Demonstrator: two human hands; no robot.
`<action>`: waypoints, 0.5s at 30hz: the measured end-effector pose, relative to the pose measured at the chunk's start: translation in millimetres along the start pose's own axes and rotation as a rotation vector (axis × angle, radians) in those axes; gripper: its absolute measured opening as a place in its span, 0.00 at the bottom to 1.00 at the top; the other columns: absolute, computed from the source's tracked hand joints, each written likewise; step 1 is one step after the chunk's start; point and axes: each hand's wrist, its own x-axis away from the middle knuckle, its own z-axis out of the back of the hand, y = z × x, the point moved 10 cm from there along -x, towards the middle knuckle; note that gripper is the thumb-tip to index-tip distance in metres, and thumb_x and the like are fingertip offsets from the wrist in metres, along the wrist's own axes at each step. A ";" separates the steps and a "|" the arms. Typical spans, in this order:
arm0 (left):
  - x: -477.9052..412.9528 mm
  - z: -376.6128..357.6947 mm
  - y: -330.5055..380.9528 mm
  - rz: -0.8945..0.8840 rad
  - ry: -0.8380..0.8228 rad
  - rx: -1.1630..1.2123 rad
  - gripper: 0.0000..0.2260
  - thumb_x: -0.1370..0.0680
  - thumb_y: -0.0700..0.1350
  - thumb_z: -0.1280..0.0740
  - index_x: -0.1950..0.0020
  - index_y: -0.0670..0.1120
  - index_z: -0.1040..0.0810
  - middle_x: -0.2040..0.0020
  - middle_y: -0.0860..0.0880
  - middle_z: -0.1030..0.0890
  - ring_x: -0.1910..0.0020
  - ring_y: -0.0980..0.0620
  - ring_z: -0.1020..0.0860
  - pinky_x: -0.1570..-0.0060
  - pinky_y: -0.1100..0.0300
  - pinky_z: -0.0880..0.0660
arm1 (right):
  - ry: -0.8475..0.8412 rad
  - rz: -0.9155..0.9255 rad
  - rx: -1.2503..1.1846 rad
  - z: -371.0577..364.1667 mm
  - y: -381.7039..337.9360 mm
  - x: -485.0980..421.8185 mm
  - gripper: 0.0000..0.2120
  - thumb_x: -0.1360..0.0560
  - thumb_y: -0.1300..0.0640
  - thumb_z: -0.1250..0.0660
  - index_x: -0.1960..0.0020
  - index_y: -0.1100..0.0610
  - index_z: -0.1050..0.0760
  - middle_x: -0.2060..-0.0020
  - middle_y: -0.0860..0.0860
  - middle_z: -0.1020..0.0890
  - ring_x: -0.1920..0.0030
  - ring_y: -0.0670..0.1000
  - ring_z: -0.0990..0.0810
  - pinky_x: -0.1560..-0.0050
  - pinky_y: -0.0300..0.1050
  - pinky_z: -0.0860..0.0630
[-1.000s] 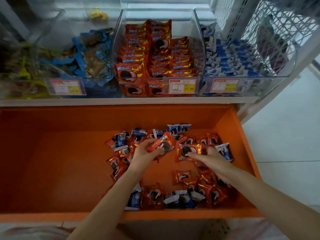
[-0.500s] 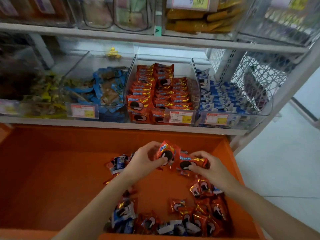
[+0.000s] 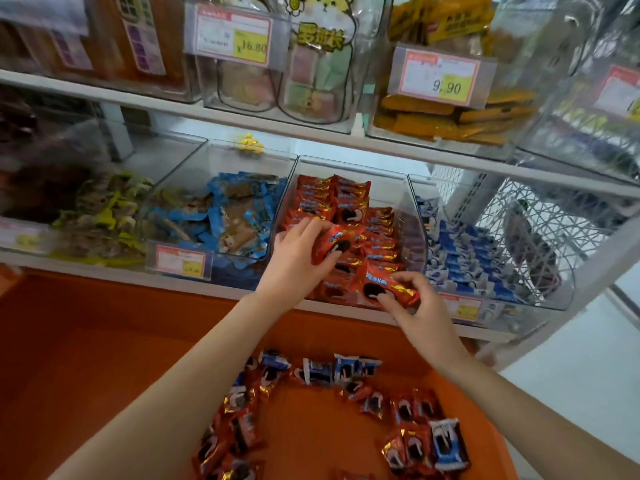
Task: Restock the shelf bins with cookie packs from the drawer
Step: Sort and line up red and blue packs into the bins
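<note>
Head view: both my hands are up at the lower shelf, each with one red cookie pack, at the clear bin of matching red packs.
Left hand (image 3: 294,261): my fingers curl over the top of the left pack (image 3: 334,242) with the thumb underneath. It hangs tilted above the near-left part of the stack, inside the bin's front edge.
Right hand (image 3: 419,313): thumb and fingertips pinch the right pack (image 3: 388,287) by its near end, the thumb on the printed cookie. It sits at the bin's near front edge, not yet over the stack.
Red bin (image 3: 412,216): rows of packs stand on edge, tall at the far end and lower toward me. The room seems to be at the near end.
Neighbours: a bin of blue-and-white packs (image 3: 464,251) is just right, and one of blue snacks (image 3: 239,209) just left.
Drawer (image 3: 104,358): loose packs (image 3: 408,410), red and blue mixed, lie near me on the right, so I judge the restock far from done.
Step in hand: setting these two into the red bin.
Doing it well: I should turn each pack to match the rows, picture facing me, and slide it into the low near end rather than drop it. The left goes first, so my hands don't cross.
Risk: foil is slippery. A loose pinch could let a pack fall behind the front wall or into the wrong bin.
</note>
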 end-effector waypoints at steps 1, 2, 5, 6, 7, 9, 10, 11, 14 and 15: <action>-3.9 3.8 -0.1 -0.059 0.051 -0.085 0.15 0.23 0.49 0.33 0.39 0.46 0.26 0.47 0.53 0.26 0.45 0.56 0.30 0.39 0.59 0.41 | 0.037 0.023 0.014 0.5 -3.2 -6.4 0.12 0.25 0.54 0.31 0.45 0.46 0.31 0.52 0.38 0.24 0.55 0.32 0.23 0.57 0.28 0.26; -7.0 6.9 0.9 -0.123 0.095 -0.155 0.14 0.24 0.50 0.34 0.41 0.46 0.25 0.48 0.51 0.24 0.45 0.53 0.30 0.40 0.58 0.42 | 0.070 0.039 0.019 0.7 -4.3 -12.2 0.12 0.25 0.53 0.31 0.45 0.47 0.31 0.52 0.40 0.23 0.55 0.34 0.23 0.56 0.29 0.26; -16.4 8.0 -3.3 -0.236 0.133 -0.278 0.16 0.25 0.53 0.39 0.43 0.45 0.24 0.51 0.49 0.22 0.48 0.51 0.31 0.43 0.57 0.41 | 0.153 0.067 0.009 -1.5 -5.8 -27.7 0.14 0.26 0.51 0.32 0.42 0.49 0.30 0.50 0.47 0.21 0.54 0.41 0.20 0.55 0.34 0.24; -19.8 6.1 -7.9 -0.254 0.127 -0.309 0.16 0.25 0.53 0.39 0.43 0.45 0.24 0.52 0.48 0.22 0.48 0.51 0.31 0.44 0.57 0.41 | 0.178 0.073 0.024 -2.2 -5.4 -34.5 0.14 0.26 0.51 0.32 0.42 0.50 0.30 0.50 0.48 0.21 0.53 0.45 0.20 0.54 0.37 0.24; -23.2 3.5 -13.8 -0.261 0.116 -0.334 0.16 0.25 0.53 0.39 0.43 0.45 0.24 0.52 0.48 0.21 0.49 0.50 0.30 0.44 0.56 0.41 | 0.198 0.074 0.037 -3.0 -5.3 -42.4 0.14 0.26 0.52 0.31 0.42 0.50 0.29 0.50 0.48 0.21 0.53 0.47 0.20 0.54 0.36 0.24; -29.5 -1.8 -26.3 -0.244 0.094 -0.362 0.15 0.26 0.52 0.37 0.43 0.45 0.24 0.52 0.48 0.21 0.49 0.47 0.27 0.44 0.55 0.40 | 0.215 0.065 0.075 -5.1 -3.4 -62.4 0.14 0.26 0.53 0.31 0.42 0.51 0.28 0.50 0.48 0.21 0.51 0.47 0.21 0.55 0.30 0.28; -32.1 -4.1 -30.4 -0.232 0.090 -0.371 0.15 0.26 0.52 0.37 0.44 0.45 0.24 0.52 0.48 0.21 0.50 0.45 0.25 0.44 0.55 0.40 | 0.219 0.059 0.099 -5.8 -1.7 -73.0 0.14 0.26 0.53 0.30 0.42 0.52 0.27 0.50 0.47 0.22 0.51 0.47 0.22 0.56 0.28 0.30; -34.4 -6.1 -32.4 -0.224 0.092 -0.383 0.15 0.26 0.53 0.38 0.44 0.46 0.24 0.53 0.48 0.21 0.51 0.45 0.24 0.44 0.54 0.40 | 0.222 0.056 0.125 -6.3 -0.3 -83.4 0.14 0.26 0.53 0.30 0.42 0.53 0.26 0.51 0.47 0.22 0.52 0.47 0.22 0.57 0.28 0.30; -39.4 -9.8 -34.3 -0.221 0.125 -0.440 0.15 0.27 0.54 0.38 0.46 0.47 0.24 0.55 0.50 0.21 0.54 0.46 0.23 0.46 0.54 0.39 | 0.230 0.075 0.198 -7.3 2.1 -110.6 0.16 0.25 0.53 0.31 0.40 0.57 0.25 0.53 0.49 0.21 0.55 0.49 0.22 0.62 0.31 0.28; -40.2 -9.1 -35.3 -0.218 0.144 -0.452 0.15 0.27 0.54 0.38 0.47 0.47 0.23 0.55 0.50 0.21 0.55 0.47 0.23 0.46 0.54 0.39 | 0.230 0.088 0.212 -8.0 3.0 -119.9 0.16 0.24 0.53 0.31 0.40 0.58 0.25 0.52 0.51 0.21 0.56 0.52 0.22 0.62 0.33 0.27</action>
